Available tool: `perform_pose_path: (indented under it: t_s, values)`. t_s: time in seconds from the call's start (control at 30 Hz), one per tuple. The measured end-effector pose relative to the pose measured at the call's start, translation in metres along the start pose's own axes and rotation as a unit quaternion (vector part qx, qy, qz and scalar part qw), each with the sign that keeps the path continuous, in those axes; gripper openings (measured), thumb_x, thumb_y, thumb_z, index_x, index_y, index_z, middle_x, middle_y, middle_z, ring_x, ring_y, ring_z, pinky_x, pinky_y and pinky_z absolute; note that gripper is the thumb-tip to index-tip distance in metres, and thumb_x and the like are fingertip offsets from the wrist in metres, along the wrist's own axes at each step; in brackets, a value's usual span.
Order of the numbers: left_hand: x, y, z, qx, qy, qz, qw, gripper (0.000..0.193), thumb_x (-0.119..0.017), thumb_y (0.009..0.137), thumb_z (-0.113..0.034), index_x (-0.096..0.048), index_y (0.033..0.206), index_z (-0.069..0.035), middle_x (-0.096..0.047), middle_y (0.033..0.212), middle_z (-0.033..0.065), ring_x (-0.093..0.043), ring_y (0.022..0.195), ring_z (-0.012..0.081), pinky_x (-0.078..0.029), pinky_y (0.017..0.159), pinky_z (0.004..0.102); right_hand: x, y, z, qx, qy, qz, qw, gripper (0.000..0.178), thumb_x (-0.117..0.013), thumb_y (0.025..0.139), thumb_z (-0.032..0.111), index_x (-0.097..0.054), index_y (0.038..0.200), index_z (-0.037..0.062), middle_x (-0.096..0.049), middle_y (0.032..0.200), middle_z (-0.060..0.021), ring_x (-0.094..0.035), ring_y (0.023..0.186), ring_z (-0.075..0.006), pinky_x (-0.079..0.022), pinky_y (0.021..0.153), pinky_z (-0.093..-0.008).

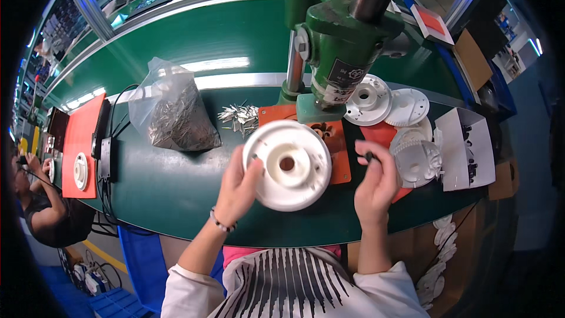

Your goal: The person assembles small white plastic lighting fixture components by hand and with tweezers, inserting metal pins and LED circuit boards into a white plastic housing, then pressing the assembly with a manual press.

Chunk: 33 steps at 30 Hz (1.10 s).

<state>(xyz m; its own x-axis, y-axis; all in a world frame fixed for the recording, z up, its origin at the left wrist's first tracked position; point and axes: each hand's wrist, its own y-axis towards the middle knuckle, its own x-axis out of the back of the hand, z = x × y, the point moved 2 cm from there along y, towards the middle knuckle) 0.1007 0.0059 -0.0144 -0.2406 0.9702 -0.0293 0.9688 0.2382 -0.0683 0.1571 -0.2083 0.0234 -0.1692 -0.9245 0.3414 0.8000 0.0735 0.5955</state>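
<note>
A round white plastic wheel [287, 194] with a raised hub and a centre hole is gripped at its left edge by my left hand [238, 185], thumb on top. It hangs over the bench in front of the green press [344, 47]. My right hand [376, 185], to the wheel's right, pinches a small black part [369, 156] between thumb and fingers; its exact kind is too small to tell. Behind the wheel, an orange fixture plate [341, 168] lies under the press head, partly hidden by the wheel.
A clear bag of metal pins [182, 118] stands at left, with loose pins [238, 118] beside the fixture. More white wheels [368, 109] are piled at right, next to a white box [465, 165] holding black parts. Another person [50, 200] sits at far left near an orange mat [79, 141].
</note>
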Motion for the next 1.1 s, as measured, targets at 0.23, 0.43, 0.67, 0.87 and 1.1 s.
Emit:
perform_pose_path:
  t_s: [0.23,0.43,0.67,0.87,1.1]
  values:
    - [-0.018,0.031,-0.002,-0.072,0.013,-0.034,0.997,0.04,-0.043,0.088,-0.008,-0.029,0.124,0.003,-0.047,0.111,0.0146,-0.047,0.102,0.015,-0.038,0.088,0.0271,-0.023,-0.054,0.007,0.099,-0.032,0.09,0.99,0.017,-0.043,0.09,0.015,-0.049,0.087,-0.0006,-0.053,0.114,-0.0235,-0.048,0.11,-0.0402,-0.041,0.092,-0.0421]
    - [-0.022,0.025,-0.005,-0.283,0.373,-0.07,0.881,0.062,-0.044,0.08,-0.002,-0.014,0.133,0.01,-0.014,0.14,0.0291,-0.015,0.13,0.0432,-0.012,0.105,0.0482,-0.035,-0.052,-0.005,0.08,-0.037,0.094,0.992,0.014,-0.045,0.089,0.012,-0.047,0.091,-0.0009,-0.046,0.123,-0.0258,-0.043,0.115,-0.0427,-0.037,0.095,-0.044]
    - [-0.03,0.022,-0.017,-0.238,0.494,0.082,0.832,0.064,-0.054,0.081,-0.027,-0.03,0.131,0.005,-0.021,0.139,0.0257,-0.025,0.128,0.0374,-0.013,0.1,0.0568,-0.029,-0.051,-0.011,0.076,-0.029,0.048,0.996,0.023,-0.037,0.092,0.016,-0.047,0.087,-0.0044,-0.049,0.117,-0.0297,-0.048,0.11,-0.0427,-0.04,0.091,-0.0432]
    - [-0.044,0.04,-0.023,-0.226,0.498,0.057,0.835,0.066,-0.066,0.072,-0.041,-0.044,0.119,0.001,-0.047,0.123,0.0211,-0.045,0.114,0.0335,-0.03,0.094,0.0469,-0.007,-0.048,-0.026,0.084,0.017,-0.037,0.996,0.023,-0.029,0.092,0.017,-0.042,0.088,-0.0022,-0.052,0.114,-0.0295,-0.051,0.107,-0.0401,-0.038,0.094,-0.0468]
    - [-0.045,0.036,-0.02,-0.274,0.4,0.086,0.87,0.063,-0.073,0.066,-0.019,-0.043,0.118,-0.001,-0.056,0.108,0.0133,-0.052,0.098,0.0333,-0.036,0.089,0.0392,-0.015,-0.052,-0.027,0.07,-0.054,0.073,0.993,0.012,-0.041,0.088,0.011,-0.046,0.09,0.0009,-0.053,0.117,-0.0226,-0.046,0.113,-0.0406,-0.032,0.097,-0.0509]
